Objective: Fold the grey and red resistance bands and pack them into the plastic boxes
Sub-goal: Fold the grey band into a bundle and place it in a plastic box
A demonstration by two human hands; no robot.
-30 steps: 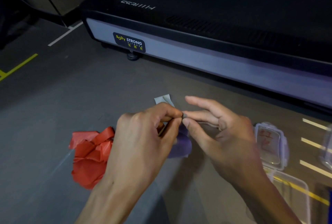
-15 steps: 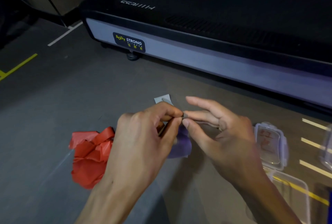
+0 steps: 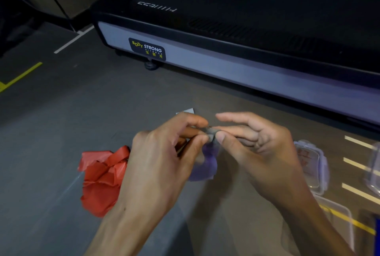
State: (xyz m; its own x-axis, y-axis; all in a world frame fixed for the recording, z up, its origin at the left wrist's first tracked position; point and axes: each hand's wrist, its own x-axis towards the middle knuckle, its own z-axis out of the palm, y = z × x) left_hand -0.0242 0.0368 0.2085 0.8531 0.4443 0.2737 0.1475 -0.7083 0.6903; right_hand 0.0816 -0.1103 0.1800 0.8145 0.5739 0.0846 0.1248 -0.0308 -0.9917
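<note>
The grey resistance band (image 3: pixel 205 167) hangs in a bunch between my hands, and a flat corner of it shows on the floor behind my left fingers. My left hand (image 3: pixel 162 163) and my right hand (image 3: pixel 261 153) both pinch its top edge with thumb and fingertips, close together. The red band (image 3: pixel 100 179) lies crumpled on the grey floor to the left, partly hidden by my left wrist. A clear plastic box (image 3: pixel 337 225) sits at the lower right under my right forearm, with its clear lid (image 3: pixel 310 165) just beyond it.
A dark treadmill base (image 3: pixel 226 64) with a "Body Strong" label runs across the back. Another clear plastic piece (image 3: pixel 374 169) sits at the right edge. Yellow and white floor lines mark the left and right sides.
Almost nothing has moved. My fingertips have worked the pinched edge of the grey band slightly, and a small grey fold now shows between them.
</note>
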